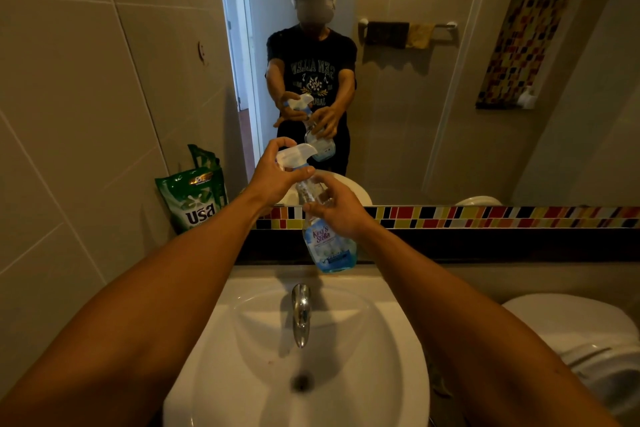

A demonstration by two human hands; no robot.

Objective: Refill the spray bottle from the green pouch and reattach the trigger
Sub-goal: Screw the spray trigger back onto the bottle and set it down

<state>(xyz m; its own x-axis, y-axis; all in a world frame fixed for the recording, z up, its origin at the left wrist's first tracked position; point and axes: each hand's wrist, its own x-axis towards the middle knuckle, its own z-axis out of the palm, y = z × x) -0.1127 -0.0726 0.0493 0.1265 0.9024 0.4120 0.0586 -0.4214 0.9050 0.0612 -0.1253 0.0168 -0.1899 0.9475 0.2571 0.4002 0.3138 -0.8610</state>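
Held above the sink [242, 305], the spray bottle [323, 246] is grasped by the right hand [341, 208] while left hand [277, 177] fingers clench its trigger [294, 154]; only blue dregs show, green pouch [192, 199] untouched alongside, so refilling seemingly remains.

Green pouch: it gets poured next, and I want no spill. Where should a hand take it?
Grip the green pouch around its upper body, below the folded top, coming from its right side: it stands upright in the corner, with the tiled wall close on its left.
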